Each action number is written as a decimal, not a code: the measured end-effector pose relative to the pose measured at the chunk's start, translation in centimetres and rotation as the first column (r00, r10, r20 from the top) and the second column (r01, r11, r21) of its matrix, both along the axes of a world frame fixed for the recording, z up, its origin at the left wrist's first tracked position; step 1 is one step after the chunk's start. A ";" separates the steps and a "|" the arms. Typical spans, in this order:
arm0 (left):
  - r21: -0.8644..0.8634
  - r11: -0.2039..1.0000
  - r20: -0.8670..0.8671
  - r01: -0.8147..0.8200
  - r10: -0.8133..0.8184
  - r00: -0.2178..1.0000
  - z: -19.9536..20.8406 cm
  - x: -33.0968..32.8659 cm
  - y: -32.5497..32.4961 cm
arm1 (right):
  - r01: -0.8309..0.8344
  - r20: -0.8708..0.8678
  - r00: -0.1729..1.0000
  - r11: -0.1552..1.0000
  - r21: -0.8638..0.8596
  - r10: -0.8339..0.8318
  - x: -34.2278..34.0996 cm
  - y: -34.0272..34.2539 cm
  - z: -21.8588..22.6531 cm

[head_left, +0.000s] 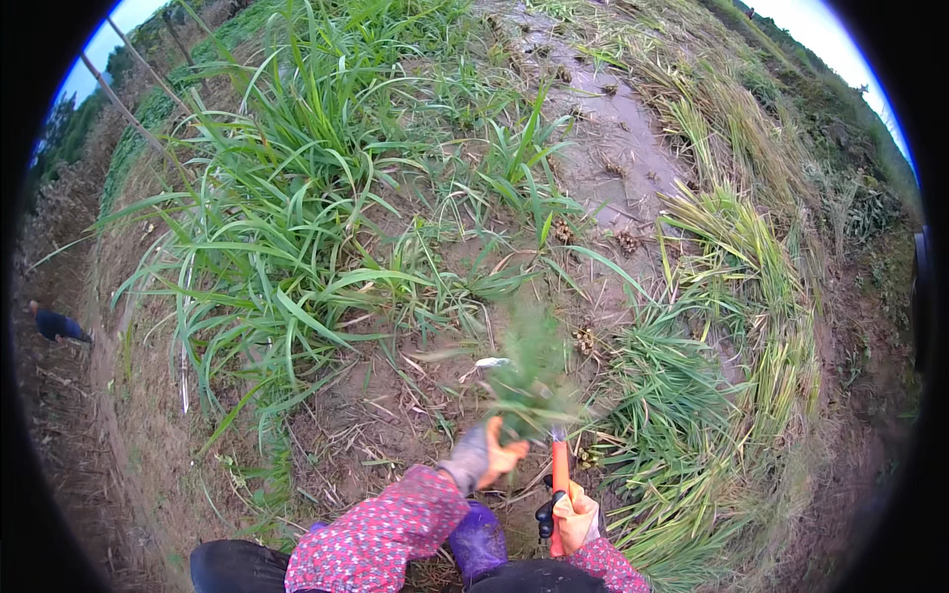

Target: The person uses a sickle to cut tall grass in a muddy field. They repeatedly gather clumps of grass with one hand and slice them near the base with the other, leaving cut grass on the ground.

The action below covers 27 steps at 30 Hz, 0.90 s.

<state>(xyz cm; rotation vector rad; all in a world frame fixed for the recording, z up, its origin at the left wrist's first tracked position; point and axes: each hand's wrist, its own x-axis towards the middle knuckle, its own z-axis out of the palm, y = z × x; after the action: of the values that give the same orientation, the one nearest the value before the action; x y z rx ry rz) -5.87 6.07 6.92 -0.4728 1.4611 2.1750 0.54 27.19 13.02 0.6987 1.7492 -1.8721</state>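
My left hand (481, 458), in a grey and orange glove, is curled at the lower end of a bunch of green grass (534, 371). The bunch is smeared by motion, so its stems in the fingers show poorly. In an orange glove, my right hand (576, 518) is closed round an orange-shafted tool (560, 469) with a black part at its side. The tool's metal end reaches the foot of the bunch; its working edge is hidden there. Just beyond the left hand, a small white object (492, 363) lies on the soil.
Tall green grass (297, 198) stands ahead and to the left. Cut grass (667, 381) lies in a heap on my right, beside a long row of yellowing stalks (741, 247). Cut stubble clumps (625, 240) dot the wet mud (633, 128). A purple boot (477, 539) is below me.
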 end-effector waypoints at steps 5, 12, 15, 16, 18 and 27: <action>-0.874 0.447 -0.118 0.188 -0.571 0.813 5.4 -4.6 1.6 | 0.201 -0.576 0.817 0.944 0.263 -0.013 -2.3 -1.0 -9.8; -0.965 -0.080 0.264 0.251 -0.340 0.903 3.2 -13.2 -5.2 | -0.024 -0.239 0.971 0.997 -0.080 0.004 -10.7 -6.0 -10.3; -0.966 0.240 0.081 0.099 -0.086 0.993 -0.2 -16.3 -7.9 | -0.130 -0.238 0.963 0.991 0.006 0.128 -11.4 -7.9 -8.7; -0.931 0.360 -0.056 -0.054 0.003 0.998 -2.0 -16.9 -7.6 | -0.158 -0.231 0.959 0.987 0.034 0.162 -11.9 -8.2 -8.6; -0.599 0.580 -0.395 -0.551 0.385 0.834 -5.9 -18.6 -4.4 | -0.195 -0.212 0.955 0.977 0.086 0.209 -13.3 -8.4 -9.1; -0.940 0.324 -0.120 -0.110 -0.011 0.993 -1.5 -18.9 -4.6 | 0.031 -0.021 0.999 0.980 -0.198 -0.036 -7.2 -6.6 -6.3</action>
<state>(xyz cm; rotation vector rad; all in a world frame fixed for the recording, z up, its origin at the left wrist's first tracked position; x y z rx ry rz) -24.76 1.46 5.45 -0.7734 2.7589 1.0752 -6.64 20.63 6.69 0.6342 1.5462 -2.0506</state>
